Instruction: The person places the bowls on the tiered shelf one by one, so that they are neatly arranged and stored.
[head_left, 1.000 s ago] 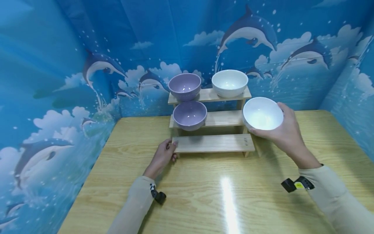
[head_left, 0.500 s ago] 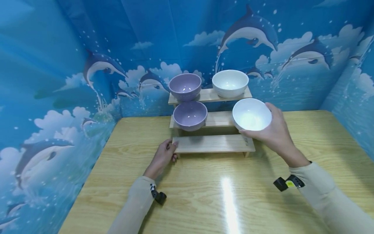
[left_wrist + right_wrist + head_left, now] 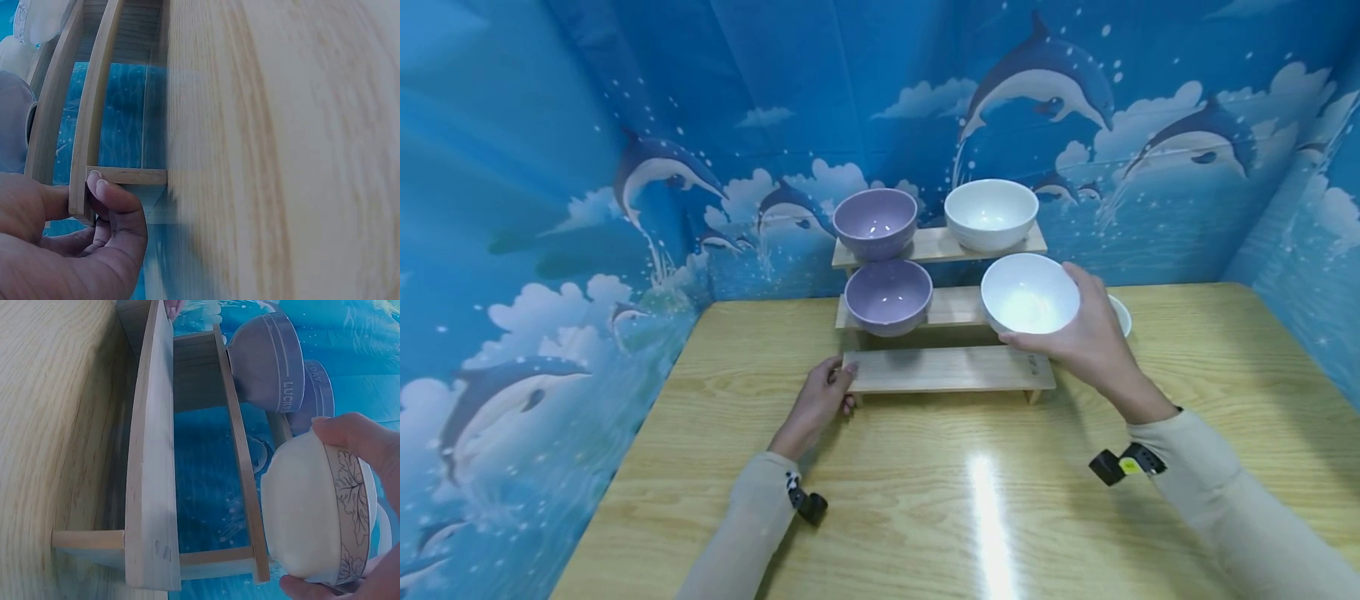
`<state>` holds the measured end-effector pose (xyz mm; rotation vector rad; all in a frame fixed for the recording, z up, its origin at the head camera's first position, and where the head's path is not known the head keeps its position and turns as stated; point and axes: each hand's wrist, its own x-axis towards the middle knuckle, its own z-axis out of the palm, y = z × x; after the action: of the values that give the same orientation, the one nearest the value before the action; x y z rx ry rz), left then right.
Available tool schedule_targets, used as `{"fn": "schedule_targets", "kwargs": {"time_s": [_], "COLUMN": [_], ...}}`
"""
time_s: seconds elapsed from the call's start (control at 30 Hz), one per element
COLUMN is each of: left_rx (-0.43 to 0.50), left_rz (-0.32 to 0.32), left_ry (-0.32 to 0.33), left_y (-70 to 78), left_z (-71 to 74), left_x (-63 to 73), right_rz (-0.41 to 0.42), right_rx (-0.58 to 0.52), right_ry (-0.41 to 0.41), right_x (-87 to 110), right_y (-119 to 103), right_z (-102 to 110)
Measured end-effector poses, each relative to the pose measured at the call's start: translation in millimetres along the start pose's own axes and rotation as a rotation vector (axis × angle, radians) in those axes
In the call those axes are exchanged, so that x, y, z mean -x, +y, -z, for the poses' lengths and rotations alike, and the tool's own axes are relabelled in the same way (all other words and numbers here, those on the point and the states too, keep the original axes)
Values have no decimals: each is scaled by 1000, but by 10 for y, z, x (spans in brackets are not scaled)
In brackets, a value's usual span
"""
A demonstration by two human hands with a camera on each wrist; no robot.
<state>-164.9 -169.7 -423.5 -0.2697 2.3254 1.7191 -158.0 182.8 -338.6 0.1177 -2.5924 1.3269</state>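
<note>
My right hand [image 3: 1086,337] grips a white bowl [image 3: 1028,292] by its rim and side, over the right end of the rack's middle shelf. In the right wrist view this bowl [image 3: 306,506] shows a leaf-patterned band; its base is close to the shelf board, and I cannot tell whether it touches. My left hand [image 3: 820,400] pinches the left end of the lowest board of the wooden three-tier rack [image 3: 951,368]. The left wrist view shows thumb and fingers of the hand [image 3: 94,244] around the board's end.
Two purple bowls stand at the left, one [image 3: 876,221] on the top shelf and one [image 3: 889,297] on the middle. Another white bowl [image 3: 991,214] is top right. Part of a white object [image 3: 1122,315] shows behind my right hand. Dolphin-printed cloth [image 3: 850,100] surrounds the table [image 3: 910,500].
My right hand has carried the white bowl leftward, from beside the rack to over the middle shelf's right end. A white object's edge has come into view behind it. The left hand stays put.
</note>
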Motion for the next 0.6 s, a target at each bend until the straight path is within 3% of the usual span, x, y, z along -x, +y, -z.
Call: {"fn": "schedule_targets", "kwargs": {"time_s": [0.6], "left_rx": [2], "left_rz": [-9], "left_ry": [8], "left_y": [-10], "left_z": [-11], "left_x": [-6], "right_rz": [-7], "right_rx": [21], "right_ry": [-37], "right_x": [-67], "right_y": [-92], "right_z": [-109]}}
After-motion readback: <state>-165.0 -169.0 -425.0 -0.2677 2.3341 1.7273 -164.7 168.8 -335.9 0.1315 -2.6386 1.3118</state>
